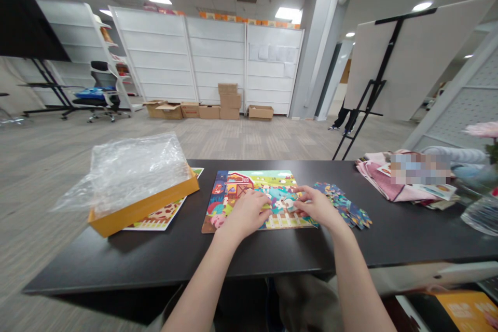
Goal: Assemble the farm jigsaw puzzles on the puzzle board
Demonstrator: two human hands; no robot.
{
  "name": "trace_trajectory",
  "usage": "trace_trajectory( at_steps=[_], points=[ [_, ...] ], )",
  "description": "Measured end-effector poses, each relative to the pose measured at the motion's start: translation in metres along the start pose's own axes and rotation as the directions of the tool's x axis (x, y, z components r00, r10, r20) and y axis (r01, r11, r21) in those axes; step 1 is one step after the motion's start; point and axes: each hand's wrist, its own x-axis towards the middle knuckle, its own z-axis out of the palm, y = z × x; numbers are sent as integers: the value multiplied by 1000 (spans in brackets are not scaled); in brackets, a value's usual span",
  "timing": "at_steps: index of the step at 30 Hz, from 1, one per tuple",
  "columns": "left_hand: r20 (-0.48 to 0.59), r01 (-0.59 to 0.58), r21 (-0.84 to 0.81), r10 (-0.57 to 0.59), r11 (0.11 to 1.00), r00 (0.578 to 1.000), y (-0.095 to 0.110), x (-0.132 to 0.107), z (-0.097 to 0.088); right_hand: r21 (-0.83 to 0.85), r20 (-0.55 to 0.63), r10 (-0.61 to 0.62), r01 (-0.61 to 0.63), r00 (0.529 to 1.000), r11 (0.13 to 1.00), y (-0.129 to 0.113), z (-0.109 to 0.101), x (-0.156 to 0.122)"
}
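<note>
A colourful farm-scene jigsaw puzzle (238,179) lies on the black table, with a red barn, a fence and animals printed on it. My left hand (251,210) rests over its middle, fingers curved to the right and thumb apart from them. Over the puzzle's right side is my right hand (317,206), its fingers spread and pointing left, fingertips at the picture. Between both hands shows a teal patch with white animals (283,201). No piece is plainly seen gripped in either hand. Beside my right hand lies a heap of loose dark-blue puzzle pieces (345,205).
On the left, a yellow box (146,208) with clear plastic wrap (136,168) sits on printed sheets (157,216). Folded pink cloths (377,179) and a glass vase (482,215) stand right. Beyond the black table (155,264) are an easel (365,98) and cardboard boxes (229,101).
</note>
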Motion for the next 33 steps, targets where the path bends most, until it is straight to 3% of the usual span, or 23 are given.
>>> trace_trajectory(
  at_steps=[4, 8, 11, 17, 24, 33],
  points=[
    [-7, -36, 35, 37, 999, 999, 0, 1, 4, -170, -34, -22, 16, 999, 985, 3, 0, 2],
    [4, -65, 50, 65, 997, 998, 1, 2, 7, -447, -78, -121, 74, 990, 891, 5, -3, 3],
    [20, -71, 46, 70, 996, 997, 1, 4, 10, -515, -80, -151, 89, 985, 853, 4, -3, 3],
    [31, -69, 34, 68, 997, 997, 0, 5, 12, -495, -57, -178, 127, 982, 860, 7, -4, 5],
    [33, -58, 34, 57, 998, 998, 0, 4, 10, -197, 9, -67, 68, 998, 978, 24, -14, 10],
    [52, -40, 45, 37, 998, 998, 3, 4, 8, -282, 26, -120, 122, 992, 951, 21, -16, 4]
  ],
)
